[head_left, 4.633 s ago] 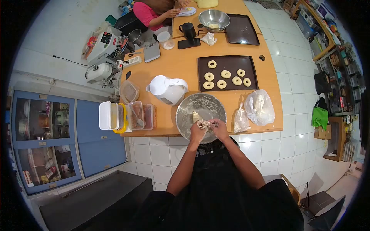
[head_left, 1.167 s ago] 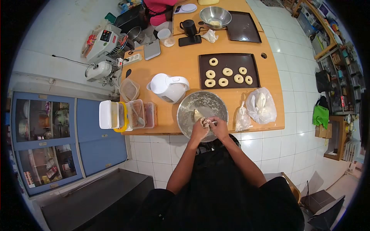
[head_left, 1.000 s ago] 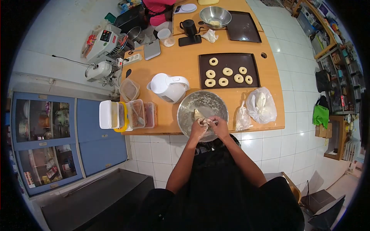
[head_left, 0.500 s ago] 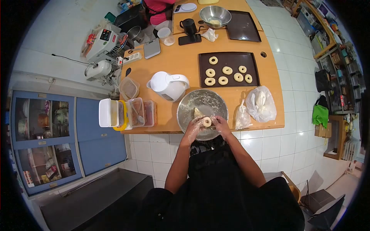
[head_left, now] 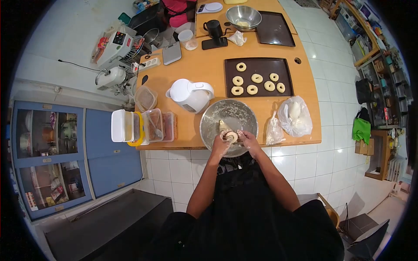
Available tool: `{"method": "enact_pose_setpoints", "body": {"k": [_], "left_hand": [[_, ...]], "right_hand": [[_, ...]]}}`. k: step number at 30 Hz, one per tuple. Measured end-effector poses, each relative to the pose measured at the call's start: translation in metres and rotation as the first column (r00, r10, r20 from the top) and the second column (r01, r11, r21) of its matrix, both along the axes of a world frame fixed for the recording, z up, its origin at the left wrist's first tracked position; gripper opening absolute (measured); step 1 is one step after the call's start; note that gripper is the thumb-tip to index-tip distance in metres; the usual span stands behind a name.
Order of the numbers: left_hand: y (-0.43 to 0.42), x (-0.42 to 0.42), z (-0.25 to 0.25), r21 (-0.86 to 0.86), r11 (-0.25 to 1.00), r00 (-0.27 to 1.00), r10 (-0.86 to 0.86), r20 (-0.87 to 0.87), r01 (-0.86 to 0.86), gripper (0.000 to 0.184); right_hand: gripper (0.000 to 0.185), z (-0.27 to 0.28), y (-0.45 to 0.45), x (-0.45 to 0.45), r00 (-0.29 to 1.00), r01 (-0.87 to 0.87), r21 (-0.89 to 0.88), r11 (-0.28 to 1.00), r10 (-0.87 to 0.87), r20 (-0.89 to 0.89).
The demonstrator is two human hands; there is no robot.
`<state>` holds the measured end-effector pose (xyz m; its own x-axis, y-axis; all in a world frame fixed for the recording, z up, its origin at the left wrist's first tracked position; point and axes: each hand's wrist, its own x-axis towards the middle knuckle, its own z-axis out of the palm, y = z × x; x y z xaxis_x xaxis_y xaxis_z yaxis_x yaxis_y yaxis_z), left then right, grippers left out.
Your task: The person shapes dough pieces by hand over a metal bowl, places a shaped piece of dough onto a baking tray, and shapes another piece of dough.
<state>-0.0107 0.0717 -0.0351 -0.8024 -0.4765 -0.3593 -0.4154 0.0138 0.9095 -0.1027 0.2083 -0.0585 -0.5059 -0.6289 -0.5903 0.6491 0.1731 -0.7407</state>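
A ring of pale dough (head_left: 232, 137) is held between my two hands, above the big steel bowl (head_left: 208, 123). My left hand (head_left: 222, 145), dusted with flour, grips the ring's left side. On its right side the fingers of my right hand (head_left: 248, 141) close around the edge. Behind the ring, a lump of dough (head_left: 223, 125) lies in the bowl, whose inner wall is smeared with flour and dough bits. Past the bowl, a dark baking tray (head_left: 261, 66) carries several shaped dough rings (head_left: 257, 78).
A white electric kettle (head_left: 188, 95) stands left of the bowl, with plastic containers (head_left: 153, 124) farther left. To the right lie two plastic bags (head_left: 296, 116). Farther back are a scale (head_left: 172, 54), a black kettle (head_left: 213, 28), another tray (head_left: 275, 28) and a person in pink (head_left: 177, 8).
The dough ring has turned and tilted slightly between my fingers. Both hands have stayed over the bowl, with only small finger movements.
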Motion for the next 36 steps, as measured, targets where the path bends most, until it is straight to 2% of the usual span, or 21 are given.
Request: {"method": "enact_pose_setpoints", "body": {"k": [6,12,15,18,21,24,27,30,33,36], "left_hand": [[-0.001,-0.001,0.015,0.09,0.996,1.0,-0.022,-0.019,0.023,0.029],[-0.001,-0.001,0.018,0.164,0.985,0.997,-0.037,-0.063,0.047,0.029],[-0.001,-0.001,0.024,0.315,0.949,1.0,0.014,-0.001,-0.013,0.028],[-0.002,-0.001,0.029,0.343,0.939,0.999,0.035,-0.019,-0.026,0.029],[-0.004,0.002,0.026,0.329,0.944,1.0,-0.007,-0.021,0.013,0.031],[0.0,-0.001,0.017,0.001,0.997,0.996,-0.079,-0.047,0.079,0.029],[0.002,-0.004,-0.003,-0.087,0.996,0.999,0.034,0.028,-0.031,0.026],[0.003,-0.004,-0.007,0.282,0.947,0.985,0.127,0.119,-0.156,0.024],[0.007,-0.004,-0.009,0.03,0.997,0.996,0.066,0.058,-0.068,0.025],[0.011,-0.009,0.024,-0.292,0.956,0.999,0.01,0.043,0.003,0.025]], "right_hand": [[0.031,-0.005,0.002,0.002,0.966,0.016,-0.086,0.996,0.007,0.259],[0.032,-0.006,0.003,-0.001,0.964,0.019,-0.121,0.993,0.014,0.264],[0.031,0.006,0.001,0.001,0.962,0.051,-0.16,0.986,-0.006,0.274],[0.028,0.022,-0.001,0.0,0.912,0.183,-0.121,0.976,-0.123,0.392],[0.027,0.009,0.002,-0.001,0.961,0.071,-0.1,0.992,-0.041,0.275],[0.025,-0.002,-0.002,0.004,1.0,-0.029,-0.076,0.997,0.029,-0.009],[0.022,0.003,-0.002,0.001,1.0,-0.01,-0.051,0.999,0.008,-0.024],[0.023,0.004,-0.003,-0.004,0.999,0.005,-0.027,1.0,-0.006,-0.035],[0.022,0.0,-0.004,-0.001,0.958,-0.048,0.047,0.998,0.059,-0.279],[0.021,-0.013,-0.006,0.0,0.923,-0.061,-0.027,0.998,0.047,-0.382]]}}
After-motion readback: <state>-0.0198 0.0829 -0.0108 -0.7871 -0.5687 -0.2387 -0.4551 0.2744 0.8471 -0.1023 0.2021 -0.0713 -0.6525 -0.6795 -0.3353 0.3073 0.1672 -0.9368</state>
